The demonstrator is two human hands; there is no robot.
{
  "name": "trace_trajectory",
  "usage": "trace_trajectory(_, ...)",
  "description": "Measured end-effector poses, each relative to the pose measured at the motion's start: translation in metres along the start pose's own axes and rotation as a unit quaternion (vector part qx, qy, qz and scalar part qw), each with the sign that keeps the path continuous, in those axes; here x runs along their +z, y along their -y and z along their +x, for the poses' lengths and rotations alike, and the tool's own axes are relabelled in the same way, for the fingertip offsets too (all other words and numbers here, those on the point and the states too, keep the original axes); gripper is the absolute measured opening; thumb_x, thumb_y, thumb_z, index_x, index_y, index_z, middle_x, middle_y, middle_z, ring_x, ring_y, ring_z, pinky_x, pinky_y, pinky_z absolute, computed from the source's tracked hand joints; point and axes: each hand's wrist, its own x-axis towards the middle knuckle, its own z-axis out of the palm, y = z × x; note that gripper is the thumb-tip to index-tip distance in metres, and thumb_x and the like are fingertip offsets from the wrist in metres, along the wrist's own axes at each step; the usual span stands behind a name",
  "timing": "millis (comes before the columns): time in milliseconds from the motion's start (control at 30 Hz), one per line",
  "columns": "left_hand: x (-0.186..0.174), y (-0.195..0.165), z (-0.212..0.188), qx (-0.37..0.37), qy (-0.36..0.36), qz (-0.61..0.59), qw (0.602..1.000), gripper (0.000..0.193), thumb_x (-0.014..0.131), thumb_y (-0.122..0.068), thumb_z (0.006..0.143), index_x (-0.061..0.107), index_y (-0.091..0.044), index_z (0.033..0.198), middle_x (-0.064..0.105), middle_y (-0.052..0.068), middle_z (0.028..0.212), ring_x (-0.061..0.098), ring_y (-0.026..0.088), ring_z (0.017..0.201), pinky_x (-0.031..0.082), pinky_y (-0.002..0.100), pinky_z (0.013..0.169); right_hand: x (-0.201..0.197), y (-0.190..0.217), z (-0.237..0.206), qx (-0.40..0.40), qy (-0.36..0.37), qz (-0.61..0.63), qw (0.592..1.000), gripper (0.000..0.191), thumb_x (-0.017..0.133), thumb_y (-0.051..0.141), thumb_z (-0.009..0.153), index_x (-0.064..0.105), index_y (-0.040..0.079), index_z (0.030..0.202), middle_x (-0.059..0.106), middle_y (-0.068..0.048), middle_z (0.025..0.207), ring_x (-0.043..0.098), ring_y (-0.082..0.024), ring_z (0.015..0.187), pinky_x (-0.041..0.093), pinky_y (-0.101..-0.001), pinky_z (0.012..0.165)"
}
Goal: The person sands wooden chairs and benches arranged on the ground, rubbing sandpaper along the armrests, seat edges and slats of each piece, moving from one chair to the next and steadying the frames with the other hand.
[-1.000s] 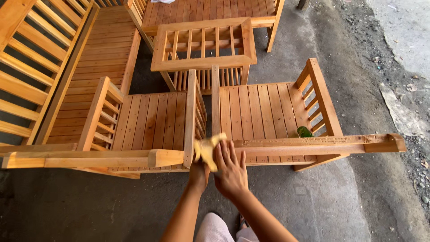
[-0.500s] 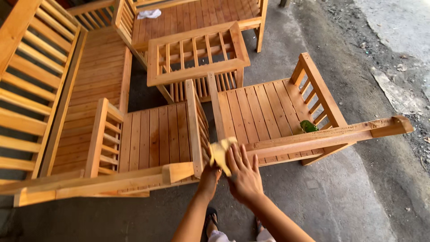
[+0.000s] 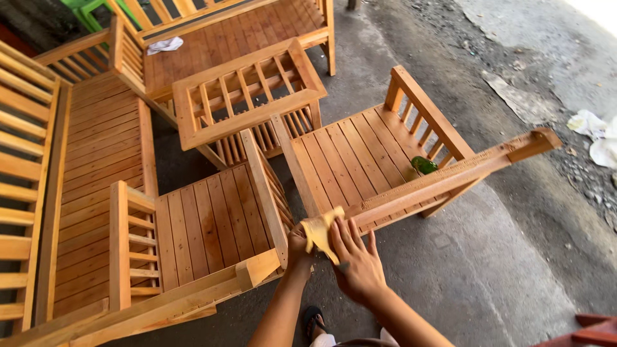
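Observation:
I look down on two slatted wooden chairs standing side by side. My left hand grips the front corner of the chairs where their top rails meet. My right hand lies flat with its fingers spread over a yellowish sheet of sandpaper and presses it against the end of the right chair's long back rail. The left chair's back rail runs down to the left. A small green object lies on the right chair's seat.
A long wooden bench stands at the left, another bench with a white rag at the top, and a small wooden table frame between them. Grey concrete floor lies to the right, with crumpled white paper at the edge.
The view has tilted, so the chairs and rails now run diagonally. My hands stay at the rail junction, the right hand still flat on the sandpaper.

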Motion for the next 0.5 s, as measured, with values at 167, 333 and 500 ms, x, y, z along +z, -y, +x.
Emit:
trace_trajectory(167,-0.006,0.009,0.001,0.0,-0.002,0.01,1.0,0.033,0.066,-0.007,0.089,0.072,-0.004,0.122,0.078,0.009,0.106,0.073,0.016,0.094,0.061,0.029,0.081,-0.004,0.006,-0.008,0.02,-0.022,0.018,0.999,0.085,0.058,0.029,0.09,0.015,0.007,0.159,0.012,-0.011,0.169,0.006,-0.032,0.156,0.002,-0.0591,0.12)
trace_trajectory(333,-0.007,0.013,-0.003,0.04,0.027,-0.013,0.999,0.031,0.068,-0.01,0.092,0.068,-0.003,0.122,0.076,0.007,0.111,0.074,0.016,0.096,0.061,0.031,0.083,-0.013,0.011,-0.006,0.019,-0.01,0.035,0.999,0.093,0.065,0.025,0.084,0.013,0.007,0.159,0.011,-0.012,0.168,0.005,-0.031,0.155,0.001,-0.0602,0.119)
trace_trajectory(500,-0.008,0.013,-0.01,-0.002,-0.013,0.104,0.994,0.03,0.067,-0.011,0.094,0.068,-0.004,0.122,0.076,0.007,0.111,0.074,0.016,0.095,0.061,0.031,0.081,-0.022,0.013,-0.011,0.033,-0.021,0.038,0.999,0.106,0.07,0.019,0.073,0.011,0.003,0.159,0.012,-0.012,0.169,0.004,-0.033,0.157,0.005,-0.0582,0.122)
